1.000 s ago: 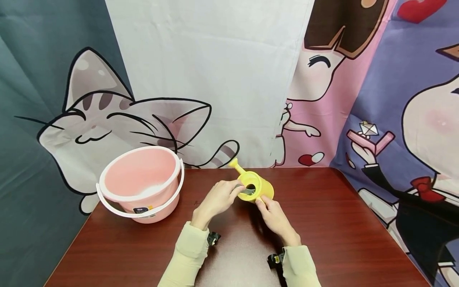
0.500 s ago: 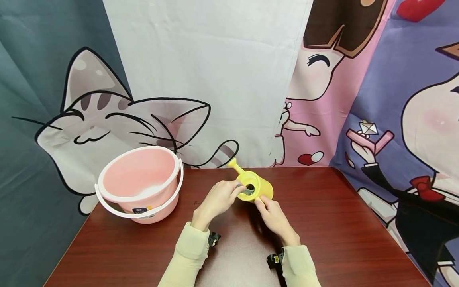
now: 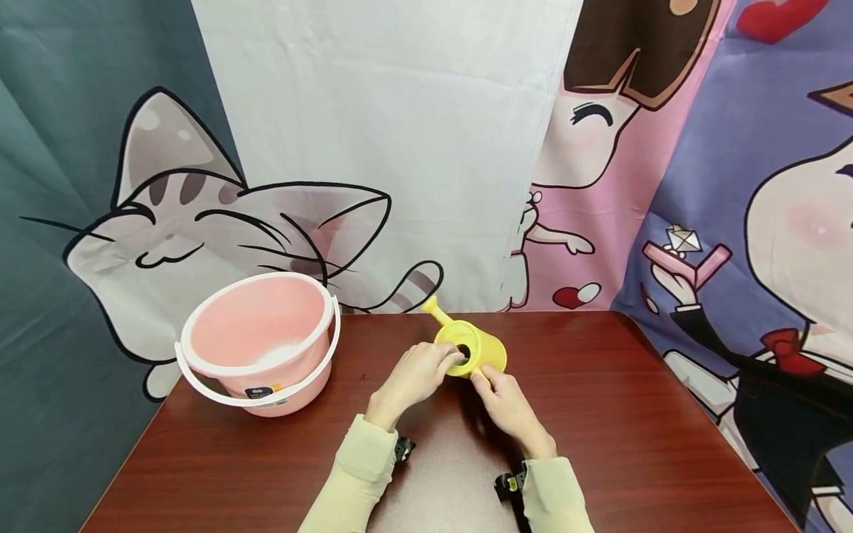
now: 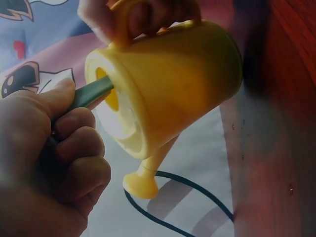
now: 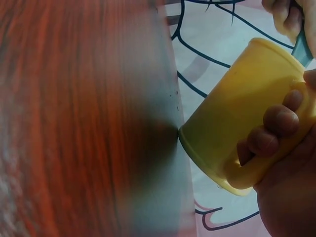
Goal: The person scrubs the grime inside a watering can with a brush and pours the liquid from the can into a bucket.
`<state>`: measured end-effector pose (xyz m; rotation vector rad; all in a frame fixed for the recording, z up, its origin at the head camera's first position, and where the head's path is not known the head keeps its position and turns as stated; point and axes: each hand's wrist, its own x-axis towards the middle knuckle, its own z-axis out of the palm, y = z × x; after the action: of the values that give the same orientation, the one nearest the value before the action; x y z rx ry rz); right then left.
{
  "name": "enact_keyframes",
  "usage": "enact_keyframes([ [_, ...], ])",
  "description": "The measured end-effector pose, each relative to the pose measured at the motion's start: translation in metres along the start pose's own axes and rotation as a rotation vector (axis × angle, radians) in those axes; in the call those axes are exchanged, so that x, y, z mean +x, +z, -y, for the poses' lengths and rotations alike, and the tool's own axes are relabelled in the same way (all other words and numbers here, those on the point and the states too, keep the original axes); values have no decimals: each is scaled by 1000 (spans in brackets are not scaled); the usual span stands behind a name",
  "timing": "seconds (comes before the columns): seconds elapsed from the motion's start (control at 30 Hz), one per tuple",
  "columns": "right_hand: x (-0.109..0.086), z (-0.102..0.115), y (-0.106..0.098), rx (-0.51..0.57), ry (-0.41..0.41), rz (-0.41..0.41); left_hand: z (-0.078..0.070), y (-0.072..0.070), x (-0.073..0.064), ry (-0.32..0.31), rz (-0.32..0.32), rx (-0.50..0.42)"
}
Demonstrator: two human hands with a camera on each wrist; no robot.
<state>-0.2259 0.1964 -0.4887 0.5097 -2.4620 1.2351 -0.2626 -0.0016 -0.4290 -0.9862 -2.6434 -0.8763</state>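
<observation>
A yellow toy watering can is tipped on its side above the table, its round opening turned toward my left hand. In the left wrist view, that hand pinches a flat green-handled tool between thumb and curled fingers. The tool's far end goes through the can's opening and is hidden inside; I cannot tell what kind it is. My right hand grips the can's handle, fingers wrapped through its loop in the right wrist view. The spout with its round yellow head points away toward the back.
On the left of the brown wooden table stands a pink bucket, its white handle hanging down at the front. A printed cloth backdrop rises at the table's back edge and along the sides.
My left hand has shifted slightly right and closer to the opening, pushing the green-handled tool deeper into the watering can. The right hand and the can have barely moved.
</observation>
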Motion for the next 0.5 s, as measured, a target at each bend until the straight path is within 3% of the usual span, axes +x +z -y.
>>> enact_keyframes([
  [0.2,1,-1,1,-10,8,7,1,2,0,9,-8,3],
  [0.5,0,-1,0,12,25,2,-3,-11,-2,-20,-16,-11],
])
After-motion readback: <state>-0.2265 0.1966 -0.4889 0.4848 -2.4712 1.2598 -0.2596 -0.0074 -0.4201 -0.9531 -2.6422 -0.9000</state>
